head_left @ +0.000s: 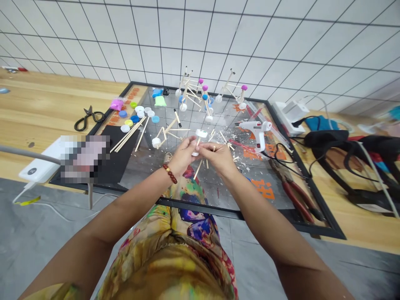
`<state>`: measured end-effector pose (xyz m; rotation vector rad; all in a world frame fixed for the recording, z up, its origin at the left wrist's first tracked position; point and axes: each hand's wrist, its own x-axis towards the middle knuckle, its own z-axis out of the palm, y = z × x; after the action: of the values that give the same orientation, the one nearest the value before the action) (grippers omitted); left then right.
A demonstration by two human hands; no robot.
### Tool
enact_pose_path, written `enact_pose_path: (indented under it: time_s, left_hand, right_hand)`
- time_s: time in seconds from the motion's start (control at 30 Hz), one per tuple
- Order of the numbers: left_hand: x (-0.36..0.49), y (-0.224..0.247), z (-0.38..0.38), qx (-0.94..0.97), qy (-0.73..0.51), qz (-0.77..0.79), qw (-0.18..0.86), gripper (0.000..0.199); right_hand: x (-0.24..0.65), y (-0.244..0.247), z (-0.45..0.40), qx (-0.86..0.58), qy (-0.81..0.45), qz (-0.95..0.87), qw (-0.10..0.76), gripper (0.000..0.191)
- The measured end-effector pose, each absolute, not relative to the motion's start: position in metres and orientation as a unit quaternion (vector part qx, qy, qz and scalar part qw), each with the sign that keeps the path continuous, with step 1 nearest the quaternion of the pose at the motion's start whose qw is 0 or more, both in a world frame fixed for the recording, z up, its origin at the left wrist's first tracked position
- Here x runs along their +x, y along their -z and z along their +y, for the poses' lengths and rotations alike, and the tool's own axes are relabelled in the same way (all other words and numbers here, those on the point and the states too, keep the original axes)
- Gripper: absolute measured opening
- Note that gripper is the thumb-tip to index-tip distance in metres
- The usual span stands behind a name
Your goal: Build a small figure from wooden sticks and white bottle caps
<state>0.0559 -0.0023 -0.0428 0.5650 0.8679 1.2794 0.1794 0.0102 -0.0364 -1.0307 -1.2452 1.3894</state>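
Over the mirror-like board, my left hand [184, 155] and my right hand [218, 158] meet with fingers closed. Between them is a short wooden stick [198, 141]. A white bottle cap [201, 133] sits at its upper end, above my fingertips. Lower down, a second white cap [195, 153] shows between the fingers; how it joins the stick is hidden. Just left of my hands stands a stick frame [168, 130] with a white cap at its foot and a black-tipped stick pointing up. Loose cut sticks [198, 170] lie beneath my hands.
Several stick models [195, 89] with coloured balls stand at the back. A glue gun [256, 131] and red-handled pliers [296, 191] are to the right. Leftward lie loose caps [134, 119], long sticks [128, 135], scissors [89, 118] and a white power bank [40, 162]. Cables cross both sides.
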Motion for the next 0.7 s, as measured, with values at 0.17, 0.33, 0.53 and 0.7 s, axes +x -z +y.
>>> enact_pose_path:
  time_s: [0.17,0.33,0.53,0.7]
  left_hand:
    - [0.056,0.046,-0.002,0.3,-0.567,0.371,0.671,0.025]
    - [0.055,0.049,0.001,0.409,-0.586,0.381,0.587,0.045]
    - [0.056,0.053,0.002,0.413,-0.61,0.403,0.544,0.037]
    - [0.057,0.053,0.0,0.404,-0.604,0.406,0.554,0.042]
  right_hand:
    - [0.181,0.035,0.013,-0.445,-0.545,-0.477,0.527,0.018]
    - [0.184,0.033,0.019,-0.445,-0.543,-0.431,0.567,0.021]
    - [0.182,0.034,0.021,-0.446,-0.56,-0.411,0.565,0.023]
    - [0.183,0.034,0.021,-0.442,-0.561,-0.416,0.563,0.02]
